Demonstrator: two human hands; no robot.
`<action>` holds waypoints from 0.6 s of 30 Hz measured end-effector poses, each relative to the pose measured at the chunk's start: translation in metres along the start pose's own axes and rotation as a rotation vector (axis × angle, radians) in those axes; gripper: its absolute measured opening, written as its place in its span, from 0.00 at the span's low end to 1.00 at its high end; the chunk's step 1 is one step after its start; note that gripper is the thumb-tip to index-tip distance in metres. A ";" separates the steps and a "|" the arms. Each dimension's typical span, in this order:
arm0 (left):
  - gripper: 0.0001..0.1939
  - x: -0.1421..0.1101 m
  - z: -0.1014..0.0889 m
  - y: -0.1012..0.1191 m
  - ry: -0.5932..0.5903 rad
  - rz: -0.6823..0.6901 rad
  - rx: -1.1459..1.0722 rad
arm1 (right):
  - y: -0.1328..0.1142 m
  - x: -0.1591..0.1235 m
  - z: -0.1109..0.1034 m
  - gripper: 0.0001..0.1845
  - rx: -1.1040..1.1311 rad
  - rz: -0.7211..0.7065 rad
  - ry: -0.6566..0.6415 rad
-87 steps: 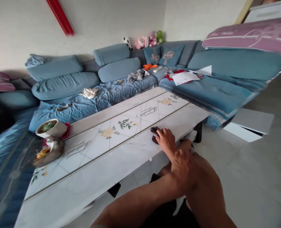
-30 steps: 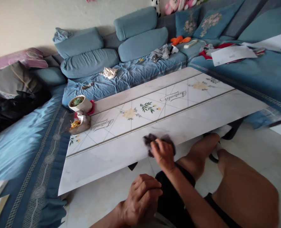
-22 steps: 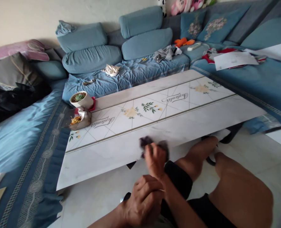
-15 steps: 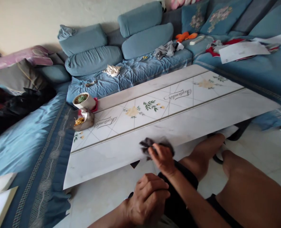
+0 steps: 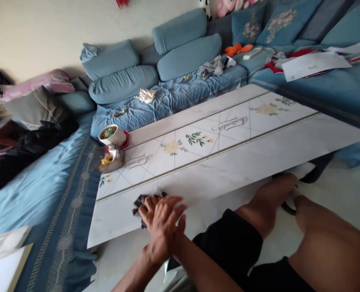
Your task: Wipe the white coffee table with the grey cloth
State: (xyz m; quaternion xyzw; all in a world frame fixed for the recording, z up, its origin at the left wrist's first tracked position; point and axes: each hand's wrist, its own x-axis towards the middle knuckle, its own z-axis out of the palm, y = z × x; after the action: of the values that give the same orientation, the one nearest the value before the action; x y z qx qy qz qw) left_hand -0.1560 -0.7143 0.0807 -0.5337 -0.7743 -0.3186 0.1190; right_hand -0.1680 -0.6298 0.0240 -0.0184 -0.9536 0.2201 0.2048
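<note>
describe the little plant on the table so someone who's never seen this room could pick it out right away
Find the long white marble-patterned table in front of the blue sofa. At its left end, nearest the sofa, stands a white cup-shaped pot holding a small green succulent. It's the only plant on the table, just behind a crumpled wrapper with orange food.

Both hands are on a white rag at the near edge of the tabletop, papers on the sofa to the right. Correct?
The rag is dark, not white, as the head view shows. The rest stands: both hands are on it at the near edge of the tabletop, with papers on the sofa to the right.
</note>
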 end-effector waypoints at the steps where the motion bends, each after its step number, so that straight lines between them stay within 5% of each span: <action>1: 0.16 -0.001 -0.006 -0.021 -0.042 -0.106 0.086 | -0.005 0.002 0.007 0.18 0.030 -0.040 -0.013; 3: 0.19 -0.003 -0.012 -0.062 -0.165 -0.281 0.169 | 0.015 0.000 0.008 0.23 0.061 -0.098 -0.031; 6: 0.26 -0.004 0.006 -0.098 -0.350 -0.404 0.179 | 0.096 -0.014 -0.026 0.30 0.006 -0.082 -0.039; 8: 0.30 0.005 0.035 -0.090 -0.392 -0.425 0.182 | 0.161 -0.025 -0.060 0.30 -0.191 0.075 -0.016; 10: 0.35 0.026 0.067 -0.059 -0.351 -0.394 0.160 | 0.215 -0.033 -0.091 0.28 -0.426 0.286 0.058; 12: 0.39 0.056 0.093 -0.019 -0.273 -0.266 0.096 | 0.244 -0.035 -0.104 0.28 -0.568 0.474 0.177; 15: 0.31 0.095 0.116 0.031 -0.249 0.061 0.019 | 0.224 -0.027 -0.080 0.26 -0.553 0.428 0.236; 18: 0.16 0.097 0.124 0.052 -0.359 0.120 0.125 | 0.161 -0.014 -0.030 0.18 -0.442 0.129 0.152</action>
State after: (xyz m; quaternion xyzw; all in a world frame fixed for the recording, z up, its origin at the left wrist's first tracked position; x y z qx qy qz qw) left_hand -0.1286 -0.5524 0.0558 -0.6186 -0.7682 -0.1621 0.0307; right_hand -0.1516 -0.4734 -0.0257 -0.1402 -0.9572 0.0165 0.2526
